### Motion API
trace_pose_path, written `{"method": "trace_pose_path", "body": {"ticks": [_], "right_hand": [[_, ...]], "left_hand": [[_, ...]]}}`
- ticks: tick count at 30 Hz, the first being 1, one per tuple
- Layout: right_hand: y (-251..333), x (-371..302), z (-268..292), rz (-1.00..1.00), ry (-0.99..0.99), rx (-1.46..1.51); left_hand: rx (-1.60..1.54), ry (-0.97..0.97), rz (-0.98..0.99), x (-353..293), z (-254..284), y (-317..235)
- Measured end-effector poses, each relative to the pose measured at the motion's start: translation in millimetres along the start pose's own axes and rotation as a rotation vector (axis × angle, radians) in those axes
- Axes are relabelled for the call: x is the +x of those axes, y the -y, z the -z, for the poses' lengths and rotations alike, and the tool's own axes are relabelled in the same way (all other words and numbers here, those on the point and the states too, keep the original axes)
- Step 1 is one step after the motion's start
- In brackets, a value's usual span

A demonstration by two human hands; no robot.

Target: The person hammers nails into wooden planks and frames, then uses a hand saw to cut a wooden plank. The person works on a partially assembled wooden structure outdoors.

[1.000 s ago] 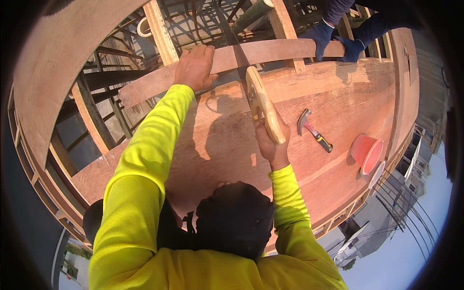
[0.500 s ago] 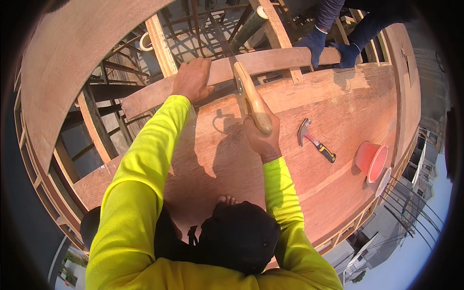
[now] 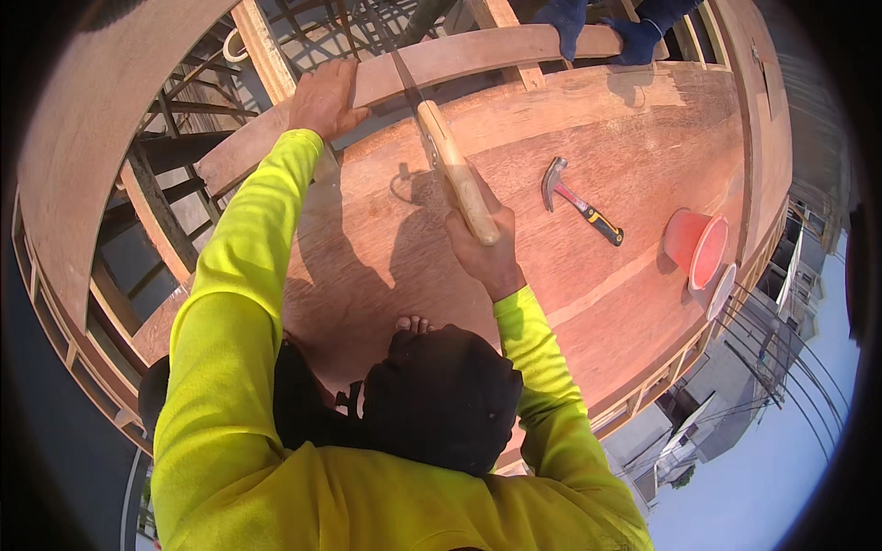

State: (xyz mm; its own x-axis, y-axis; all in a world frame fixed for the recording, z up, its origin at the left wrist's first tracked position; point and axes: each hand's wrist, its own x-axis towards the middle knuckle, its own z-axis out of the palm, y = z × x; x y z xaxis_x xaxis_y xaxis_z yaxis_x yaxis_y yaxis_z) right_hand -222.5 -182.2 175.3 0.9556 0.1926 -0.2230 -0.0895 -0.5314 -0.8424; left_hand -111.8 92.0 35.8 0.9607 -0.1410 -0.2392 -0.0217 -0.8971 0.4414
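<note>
My right hand (image 3: 487,241) is closed round the pale wooden handle of a handsaw (image 3: 450,161). Its thin blade runs away from me across a curved wooden plank (image 3: 459,60), just right of my left hand. My left hand (image 3: 326,99) grips this plank, fingers over its far edge and thumb toward me. At the plank's right end, a co-worker's two hands in dark blue gloves (image 3: 634,41) hold it. How deep the blade sits in the wood cannot be made out.
A claw hammer (image 3: 588,207) with a red, black and yellow handle lies on the plywood deck (image 3: 551,266). Right of it a red bucket (image 3: 684,237) is tipped over by a pale round rim. Open timber framing (image 3: 154,207) shows gaps on the left and beyond the plank.
My right hand has drawn the saw back toward me, so its handle has come off the plank. My left hand keeps its hold. The whole view has shifted slightly.
</note>
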Motion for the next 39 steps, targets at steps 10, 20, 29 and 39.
{"method": "trace_pose_path", "body": {"ticks": [10, 20, 29, 39], "right_hand": [[6.8, 81.4, -22.6, 0.031, -0.015, 0.215], [19.0, -41.8, 30.6, 0.044, 0.065, -0.002], [-20.8, 81.4, -29.0, 0.237, -0.020, 0.129], [-11.5, 92.4, -34.9, 0.157, -0.034, 0.137]], "left_hand": [[0.062, -0.180, -0.043, 36.6, 26.8, 2.3], [0.083, -0.142, 0.012, 15.6, 29.3, 5.2], [0.102, -0.123, 0.024, 11.7, 20.4, 10.4], [0.062, -0.071, 0.014, 1.8, 4.0, -0.9]]}}
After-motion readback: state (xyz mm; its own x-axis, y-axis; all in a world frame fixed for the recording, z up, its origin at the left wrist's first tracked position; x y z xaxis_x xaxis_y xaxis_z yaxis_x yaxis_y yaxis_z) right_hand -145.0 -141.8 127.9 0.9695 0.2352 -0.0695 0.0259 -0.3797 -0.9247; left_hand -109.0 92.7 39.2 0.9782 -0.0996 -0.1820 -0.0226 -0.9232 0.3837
